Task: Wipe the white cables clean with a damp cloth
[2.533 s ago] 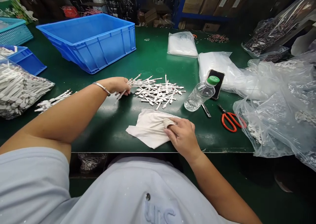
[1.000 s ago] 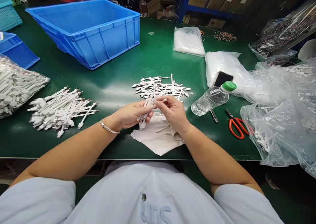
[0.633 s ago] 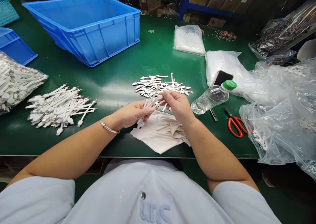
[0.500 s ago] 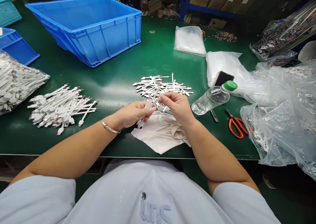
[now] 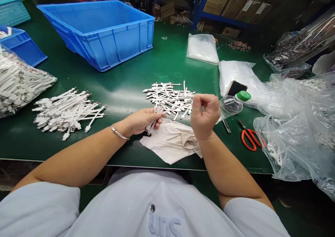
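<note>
the left hand point(image 5: 142, 120) is wrapped around a small bunch of short white cables point(image 5: 153, 122), holding them just above the near edge of the green bench point(image 5: 125, 87), right over the top corner of a beige cloth point(image 5: 171, 146). the right hand point(image 5: 205, 115) is lifted off the bench and curled into a loose fist, back of the hand to the camera. i honestly can't tell if there's a cable pinched inside it, the fingers hide that.

just beyond both hands is a loose scattered pile of the same cables point(image 5: 170, 97). off to the left there's a tidier heap of them point(image 5: 68, 111), all lying roughly the same way, and further left a clear bag stuffed with more point(image 5: 18, 85). a big blue crate point(image 5: 104, 35) sits at the far left.

to the right of the fist: a plastic bottle with a green cap point(image 5: 234, 102) lying on its side, a phone point(image 5: 235, 88) behind it, and red-handled scissors point(image 5: 248, 139) near the front edge.

my read is this is the gather-and-check stage, one bunch in hand being gone through. i'd say the next move needs the right hand to open up and pinch a single cable cleanly, without fanning the bunch loose.
</note>
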The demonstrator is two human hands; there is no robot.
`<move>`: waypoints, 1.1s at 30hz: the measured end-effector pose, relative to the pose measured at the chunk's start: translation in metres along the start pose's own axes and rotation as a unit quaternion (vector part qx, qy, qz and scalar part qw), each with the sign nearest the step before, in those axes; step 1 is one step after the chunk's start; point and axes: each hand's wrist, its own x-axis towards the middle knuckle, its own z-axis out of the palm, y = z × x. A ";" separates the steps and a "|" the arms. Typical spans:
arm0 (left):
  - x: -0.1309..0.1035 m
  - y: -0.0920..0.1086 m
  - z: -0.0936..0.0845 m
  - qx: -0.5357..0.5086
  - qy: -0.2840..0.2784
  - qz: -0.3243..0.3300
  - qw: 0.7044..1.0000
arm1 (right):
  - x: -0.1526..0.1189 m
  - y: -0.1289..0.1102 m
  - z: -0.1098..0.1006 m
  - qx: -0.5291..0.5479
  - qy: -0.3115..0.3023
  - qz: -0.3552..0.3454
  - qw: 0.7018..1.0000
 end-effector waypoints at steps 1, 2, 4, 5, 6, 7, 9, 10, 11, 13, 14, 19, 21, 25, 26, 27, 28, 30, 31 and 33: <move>0.000 0.000 0.000 -0.016 0.005 -0.006 1.000 | -0.004 -0.005 -0.001 -0.043 -0.053 -0.080 0.994; 0.001 0.000 0.001 -0.035 0.006 -0.007 0.999 | -0.008 -0.011 -0.001 -0.075 -0.126 -0.152 0.977; 0.002 0.000 0.001 -0.070 -0.006 -0.007 0.998 | -0.018 -0.021 0.003 -0.107 -0.275 -0.248 0.923; 0.002 -0.001 0.001 -0.080 -0.018 -0.006 0.997 | -0.022 -0.025 0.005 -0.106 -0.327 -0.276 0.898; 0.002 -0.001 0.001 -0.083 -0.029 -0.003 0.996 | -0.026 -0.028 0.008 -0.094 -0.356 -0.293 0.882; 0.002 -0.001 0.001 -0.073 -0.036 0.001 0.997 | -0.029 -0.030 0.011 -0.070 -0.355 -0.302 0.882; -0.001 -0.001 0.001 -0.007 -0.040 0.027 0.999 | -0.030 -0.030 0.013 -0.015 -0.283 -0.263 0.922; -0.004 -0.001 0.002 0.051 -0.040 0.049 0.997 | -0.028 -0.029 0.013 0.006 -0.229 -0.210 0.951; -0.007 -0.001 0.003 0.121 -0.041 0.073 0.989 | -0.025 -0.027 0.013 0.023 -0.181 -0.138 0.973; -0.012 0.000 0.005 0.259 -0.047 0.110 0.958 | -0.018 -0.022 0.012 0.061 -0.154 0.029 0.986; -0.015 0.001 0.007 0.311 -0.051 0.118 0.942 | -0.014 -0.019 0.012 0.089 -0.182 0.107 0.973; -0.017 0.003 0.010 0.398 -0.074 0.085 0.910 | -0.004 -0.013 0.016 0.205 -0.305 0.350 0.862; -0.016 0.003 0.009 0.412 -0.081 0.078 0.904 | -0.004 -0.014 0.017 0.239 -0.317 0.410 0.821; -0.017 0.005 0.008 0.421 -0.110 0.074 0.897 | -0.003 -0.009 0.018 0.267 -0.356 0.449 0.775; -0.018 0.006 0.007 0.406 -0.123 0.072 0.903 | -0.002 -0.006 0.018 0.243 -0.352 0.432 0.794; -0.020 0.008 0.005 0.383 -0.136 0.067 0.911 | -0.002 -0.002 0.018 0.206 -0.345 0.408 0.820; -0.021 0.011 0.004 0.350 -0.143 0.063 0.924 | -0.001 0.002 0.019 0.157 -0.340 0.376 0.848; -0.023 0.016 0.000 0.254 -0.129 0.061 0.957 | -0.001 0.007 0.021 0.054 -0.347 0.303 0.886; -0.023 0.019 -0.002 0.198 -0.103 0.075 0.972 | -0.002 0.008 0.022 0.009 -0.360 0.266 0.894; -0.019 0.021 -0.006 0.101 -0.030 0.134 0.985 | -0.005 0.004 0.026 -0.064 -0.398 0.192 0.895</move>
